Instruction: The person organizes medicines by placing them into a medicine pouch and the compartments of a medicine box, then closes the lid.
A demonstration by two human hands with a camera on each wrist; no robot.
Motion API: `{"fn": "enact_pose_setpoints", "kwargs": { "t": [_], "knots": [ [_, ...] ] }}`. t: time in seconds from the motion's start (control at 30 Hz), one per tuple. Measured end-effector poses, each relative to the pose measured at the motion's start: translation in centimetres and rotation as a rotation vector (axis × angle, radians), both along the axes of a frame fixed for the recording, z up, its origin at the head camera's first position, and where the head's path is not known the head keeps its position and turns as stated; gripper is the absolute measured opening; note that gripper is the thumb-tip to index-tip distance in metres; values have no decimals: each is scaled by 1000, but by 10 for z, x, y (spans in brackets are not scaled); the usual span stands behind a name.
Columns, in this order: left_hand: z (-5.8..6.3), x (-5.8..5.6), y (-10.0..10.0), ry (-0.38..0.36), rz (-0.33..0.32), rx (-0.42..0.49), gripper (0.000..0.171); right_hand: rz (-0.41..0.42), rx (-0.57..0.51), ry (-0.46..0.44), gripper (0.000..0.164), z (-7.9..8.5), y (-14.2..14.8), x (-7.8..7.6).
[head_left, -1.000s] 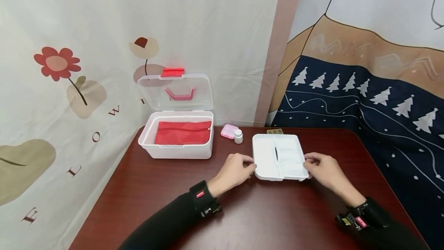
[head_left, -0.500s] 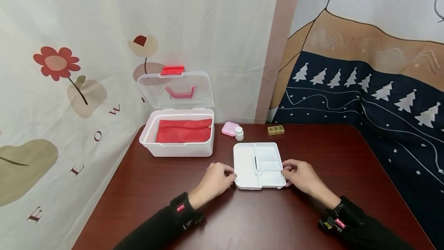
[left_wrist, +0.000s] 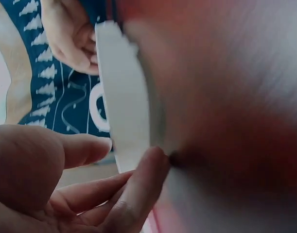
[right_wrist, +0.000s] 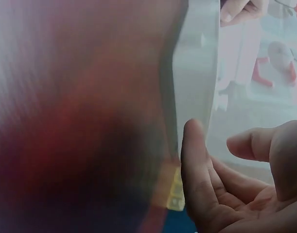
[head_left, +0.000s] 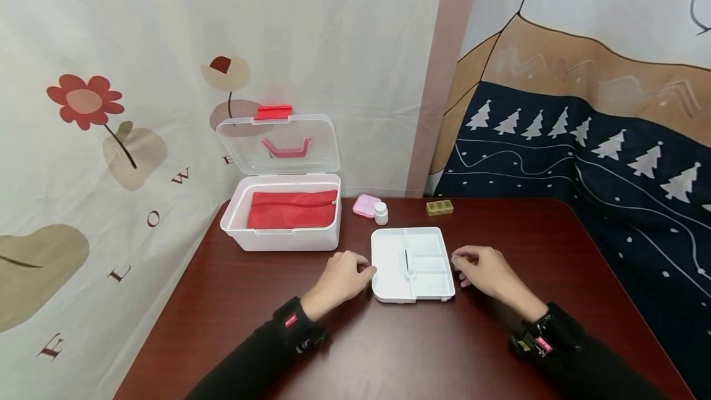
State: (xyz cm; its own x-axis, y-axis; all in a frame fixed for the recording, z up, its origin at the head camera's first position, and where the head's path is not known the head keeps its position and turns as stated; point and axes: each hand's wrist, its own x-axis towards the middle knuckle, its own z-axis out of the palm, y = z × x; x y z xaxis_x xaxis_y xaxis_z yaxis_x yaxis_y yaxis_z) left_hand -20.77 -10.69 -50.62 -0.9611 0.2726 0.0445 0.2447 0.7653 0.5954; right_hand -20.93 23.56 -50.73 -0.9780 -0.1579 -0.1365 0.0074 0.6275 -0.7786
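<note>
A white divided tray (head_left: 389, 270) with a raised centre handle lies flat on the dark red table. My left hand (head_left: 343, 278) is at its left side, fingertips right at the rim. In the left wrist view, thumb and fingers stand apart on either side of the tray's wall (left_wrist: 126, 97). On the other side, my right hand (head_left: 486, 270) is beside the tray with a small gap. The right wrist view shows its thumb and fingers spread, nothing between them.
A white box (head_left: 278, 241) with its clear lid (head_left: 283, 162) raised stands at the back left, a red pouch (head_left: 291, 212) inside. Behind the tray are a pink case (head_left: 366, 205), a small white bottle (head_left: 381, 213) and a yellow pill organizer (head_left: 439, 207).
Both hands have brought the tray left and toward me and set it on the table. The right hand has let go and moved slightly off; the left fingers have loosened at the rim.
</note>
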Motion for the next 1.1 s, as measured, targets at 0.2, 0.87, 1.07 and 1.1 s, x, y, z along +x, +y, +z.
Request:
{"fn": "enact_pose_setpoints", "kwargs": {
  "t": [0.2,0.87,1.07,1.1],
  "knots": [
    [2,-28,6,27,62,-24,26,11,66,46,34,10,10,-25],
    [12,-48,17,-75,157,-29,27,92,342,396,37,15,-7,-129],
    [-4,-56,19,-103,143,21,18,179,410,314,48,4,-5,-144],
    [-11,-60,19,-103,137,26,16,183,412,305,49,3,-5,-145]
  ]
}}
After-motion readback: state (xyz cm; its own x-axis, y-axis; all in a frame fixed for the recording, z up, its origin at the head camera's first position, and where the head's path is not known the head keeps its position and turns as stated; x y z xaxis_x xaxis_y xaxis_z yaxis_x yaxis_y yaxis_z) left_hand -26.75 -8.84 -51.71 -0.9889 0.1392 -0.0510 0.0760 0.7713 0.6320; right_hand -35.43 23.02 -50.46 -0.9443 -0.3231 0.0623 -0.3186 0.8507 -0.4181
